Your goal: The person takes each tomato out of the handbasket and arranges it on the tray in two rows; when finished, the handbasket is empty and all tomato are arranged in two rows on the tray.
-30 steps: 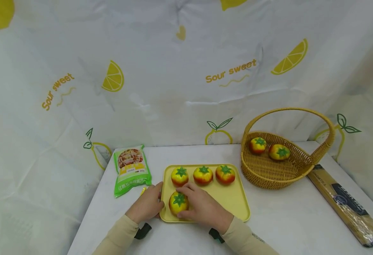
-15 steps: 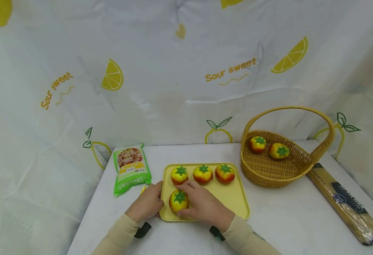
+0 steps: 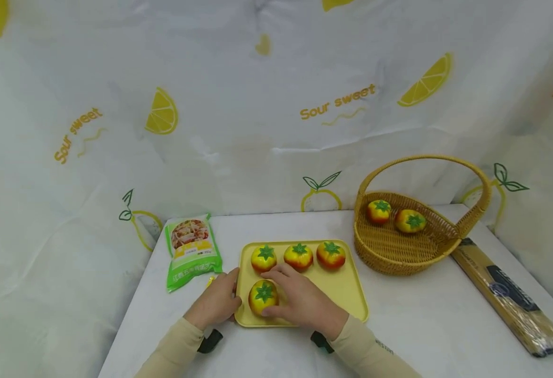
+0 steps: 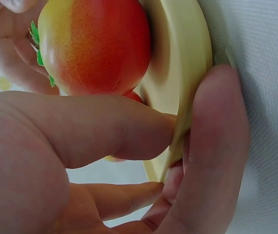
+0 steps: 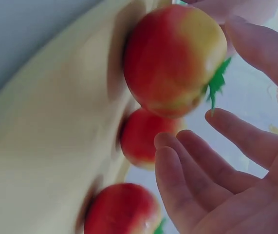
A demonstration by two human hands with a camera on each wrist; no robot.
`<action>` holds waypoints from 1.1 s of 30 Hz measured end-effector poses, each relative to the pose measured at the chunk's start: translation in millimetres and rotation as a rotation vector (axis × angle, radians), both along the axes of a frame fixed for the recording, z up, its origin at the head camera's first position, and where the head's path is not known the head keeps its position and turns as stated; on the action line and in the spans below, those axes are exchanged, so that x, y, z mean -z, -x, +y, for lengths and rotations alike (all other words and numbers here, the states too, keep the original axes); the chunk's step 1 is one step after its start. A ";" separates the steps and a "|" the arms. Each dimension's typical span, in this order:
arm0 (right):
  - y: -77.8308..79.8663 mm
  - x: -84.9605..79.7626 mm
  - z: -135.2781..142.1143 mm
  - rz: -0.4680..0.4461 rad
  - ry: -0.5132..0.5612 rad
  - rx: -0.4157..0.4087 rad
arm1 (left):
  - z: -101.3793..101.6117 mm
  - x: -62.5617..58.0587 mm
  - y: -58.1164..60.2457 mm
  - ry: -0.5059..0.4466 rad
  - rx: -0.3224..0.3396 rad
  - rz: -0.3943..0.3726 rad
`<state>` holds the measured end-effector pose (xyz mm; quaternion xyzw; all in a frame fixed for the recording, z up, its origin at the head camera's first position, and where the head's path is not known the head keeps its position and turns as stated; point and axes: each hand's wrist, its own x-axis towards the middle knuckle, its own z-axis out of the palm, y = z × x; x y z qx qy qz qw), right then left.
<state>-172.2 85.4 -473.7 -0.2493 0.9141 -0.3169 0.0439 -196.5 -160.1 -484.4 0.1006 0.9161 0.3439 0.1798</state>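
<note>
A yellow tray (image 3: 344,296) carries a row of three red-and-yellow tomatoes with green star-shaped tops at its back: left tomato (image 3: 264,259), middle tomato (image 3: 298,257), right tomato (image 3: 330,256). At its front left corner sits another tomato (image 3: 262,297). My left hand (image 3: 216,302) pinches the tray's left rim (image 4: 192,53) between thumb and fingers. Around the right side of the front tomato (image 5: 165,61) my right hand (image 3: 302,299) is spread, thumb in front and fingers behind. In the right wrist view its loosely bent fingers (image 5: 175,178) show a gap to that tomato.
A wicker basket (image 3: 399,266) with a tall handle stands at the back right, holding two tomatoes (image 3: 379,211). Beside it lies a long brown packet (image 3: 508,294). A green-and-white food bag (image 3: 193,252) lies left of the tray, with a small yellow thing (image 3: 211,281) near the left hand.
The right hand's fingers have eased slightly away from the front tomato, which stays at the tray's front left. The left hand keeps its hold on the rim. The head view has shifted a little.
</note>
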 end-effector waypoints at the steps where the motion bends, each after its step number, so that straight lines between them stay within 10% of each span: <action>1: -0.3 -1.2 2.6 0.003 0.007 0.004 | 0.5 0.7 0.7 0.001 -0.004 -0.006; 9: -0.1 -20.3 54.0 0.090 0.046 0.111 | 0.2 2.8 2.5 0.029 -0.032 -0.035; 22: 22.5 -24.6 213.3 0.409 -0.010 0.446 | 2.2 -1.3 2.0 0.035 -0.045 -0.066; 33: 56.3 -6.1 296.7 0.239 -0.098 0.581 | 2.1 2.4 5.1 0.009 -0.044 -0.090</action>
